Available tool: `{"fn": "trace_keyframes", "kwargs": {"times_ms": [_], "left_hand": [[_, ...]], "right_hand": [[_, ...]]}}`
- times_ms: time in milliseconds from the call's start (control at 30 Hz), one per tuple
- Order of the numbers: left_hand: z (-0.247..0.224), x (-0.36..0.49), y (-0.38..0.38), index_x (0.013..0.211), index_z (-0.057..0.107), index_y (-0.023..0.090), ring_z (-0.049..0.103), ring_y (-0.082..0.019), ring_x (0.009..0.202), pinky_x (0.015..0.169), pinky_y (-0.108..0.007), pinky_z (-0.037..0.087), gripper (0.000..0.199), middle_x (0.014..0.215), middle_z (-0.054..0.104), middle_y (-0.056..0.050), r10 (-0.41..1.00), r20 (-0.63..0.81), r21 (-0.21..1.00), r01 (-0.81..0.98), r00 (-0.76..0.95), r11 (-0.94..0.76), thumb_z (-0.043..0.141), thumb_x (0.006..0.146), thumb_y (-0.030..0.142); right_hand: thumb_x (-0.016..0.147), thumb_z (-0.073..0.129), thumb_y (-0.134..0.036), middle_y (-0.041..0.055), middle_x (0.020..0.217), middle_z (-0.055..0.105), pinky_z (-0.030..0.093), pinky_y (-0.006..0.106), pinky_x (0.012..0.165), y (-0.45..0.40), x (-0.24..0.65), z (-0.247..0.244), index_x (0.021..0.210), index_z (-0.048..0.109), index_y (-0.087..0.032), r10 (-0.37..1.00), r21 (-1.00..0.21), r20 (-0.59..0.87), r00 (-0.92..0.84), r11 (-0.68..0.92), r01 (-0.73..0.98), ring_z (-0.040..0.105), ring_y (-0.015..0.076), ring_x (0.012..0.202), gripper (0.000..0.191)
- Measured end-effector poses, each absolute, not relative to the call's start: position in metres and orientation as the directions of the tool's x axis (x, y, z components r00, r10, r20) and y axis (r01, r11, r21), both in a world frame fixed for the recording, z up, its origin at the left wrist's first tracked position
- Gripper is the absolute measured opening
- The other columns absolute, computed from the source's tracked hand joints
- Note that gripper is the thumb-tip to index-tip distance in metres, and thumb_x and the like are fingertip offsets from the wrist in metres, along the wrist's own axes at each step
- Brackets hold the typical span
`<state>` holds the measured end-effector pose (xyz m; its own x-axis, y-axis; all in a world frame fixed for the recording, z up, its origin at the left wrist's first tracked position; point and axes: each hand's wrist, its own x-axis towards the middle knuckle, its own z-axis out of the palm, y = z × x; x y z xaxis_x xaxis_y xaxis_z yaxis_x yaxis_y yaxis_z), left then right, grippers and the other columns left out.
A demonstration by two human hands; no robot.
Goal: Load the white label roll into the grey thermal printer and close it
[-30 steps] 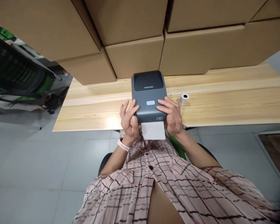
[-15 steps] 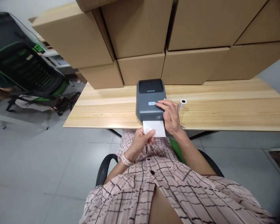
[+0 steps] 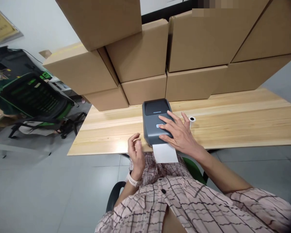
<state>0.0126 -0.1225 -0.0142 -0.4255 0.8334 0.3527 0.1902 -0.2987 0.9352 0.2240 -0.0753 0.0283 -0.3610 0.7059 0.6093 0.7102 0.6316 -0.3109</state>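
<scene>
A dark grey label printer [image 3: 151,129] stands at the front edge of the wooden table, with a light button [image 3: 159,126] on its top. A blank white label [image 3: 165,153] hangs out of its front over the table edge. My right hand [image 3: 178,131] rests on the printer's top, fingers spread, one fingertip at the button. My left hand [image 3: 137,152] is raised just left of the printer, fingers loosely curled and apart, holding nothing. Behind my right hand stands a small white paper roll [image 3: 192,119], partly hidden.
Stacked cardboard boxes [image 3: 143,90] line the back of the wooden table [image 3: 106,139]. At the left, beyond the table, a person sits in a green and black office chair [image 3: 38,100]. The armrest [image 3: 115,194] of my own chair is beside my left arm.
My left hand has let go of the label and moved up and left. My right hand has spread flatter over the printer's top. The view has tilted upward, showing more of the boxes.
</scene>
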Motion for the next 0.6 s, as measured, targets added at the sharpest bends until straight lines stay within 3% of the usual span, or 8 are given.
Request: {"fn": "trace_keyframes", "kwargs": {"times_ms": [100,167,233,333,467,600], "left_hand": [[-0.013,0.021,-0.12,0.161,0.044,0.025,0.045,-0.028,0.155,0.129,-0.046,0.036,0.061,0.169,0.047,-0.014,0.92,0.327,0.934,0.223,-0.216,-0.279,0.05,0.106,0.051],[-0.016,0.026,-0.122,0.167,0.037,0.027,0.036,-0.029,0.162,0.134,-0.046,0.03,0.064,0.175,0.037,-0.012,0.951,0.278,0.945,0.22,-0.14,-0.244,0.046,0.108,0.05],[-0.021,0.026,-0.123,0.167,0.037,0.03,0.033,-0.028,0.164,0.136,-0.046,0.027,0.062,0.176,0.036,-0.008,0.946,0.293,0.937,0.237,-0.137,-0.257,0.044,0.109,0.05],[-0.027,0.021,-0.122,0.166,0.041,0.032,0.03,-0.027,0.166,0.137,-0.047,0.024,0.059,0.176,0.037,-0.005,0.926,0.347,0.916,0.266,-0.145,-0.302,0.041,0.11,0.05],[-0.024,0.013,-0.114,0.162,0.05,0.029,0.029,-0.028,0.166,0.138,-0.049,0.02,0.06,0.174,0.041,-0.005,0.912,0.392,0.885,0.322,-0.126,-0.336,0.037,0.109,0.056],[0.01,0.011,-0.086,0.161,0.05,0.029,0.047,-0.028,0.157,0.138,-0.05,0.022,0.062,0.166,0.054,-0.009,0.855,0.498,0.859,0.216,-0.146,-0.464,0.037,0.108,0.059]], "right_hand": [[0.11,0.046,-0.053,0.0062,0.167,0.051,0.026,0.065,0.131,-0.092,0.227,-0.001,0.148,0.059,-0.033,0.778,-0.573,0.616,-0.123,0.549,0.609,0.043,0.0329,0.157,0.045],[0.112,0.039,-0.05,0.0046,0.172,0.045,0.033,0.063,0.13,-0.102,0.231,-0.021,0.161,0.045,-0.037,0.856,-0.765,0.517,0.029,0.446,0.465,0.04,0.0312,0.159,0.052],[0.112,0.033,-0.052,0.0013,0.174,0.042,0.031,0.062,0.131,-0.108,0.235,-0.036,0.166,0.038,-0.04,0.913,-0.868,0.401,0.075,0.353,0.349,0.036,0.0307,0.162,0.055],[0.11,0.033,-0.062,-0.0014,0.176,0.038,0.025,0.063,0.134,-0.113,0.238,-0.041,0.165,0.04,-0.041,0.944,-0.909,0.329,0.036,0.306,0.281,0.031,0.0329,0.164,0.059],[0.108,0.03,-0.067,-0.0016,0.174,0.041,0.026,0.065,0.133,-0.112,0.242,-0.021,0.164,0.042,-0.042,0.942,-0.914,0.335,-0.005,0.327,0.239,0.035,0.0349,0.162,0.063],[0.106,0.024,-0.072,0.0009,0.17,0.048,0.03,0.066,0.132,-0.092,0.253,0.019,0.164,0.045,-0.039,0.889,-0.828,0.455,-0.052,0.444,0.343,0.04,0.0369,0.159,0.07]]}}
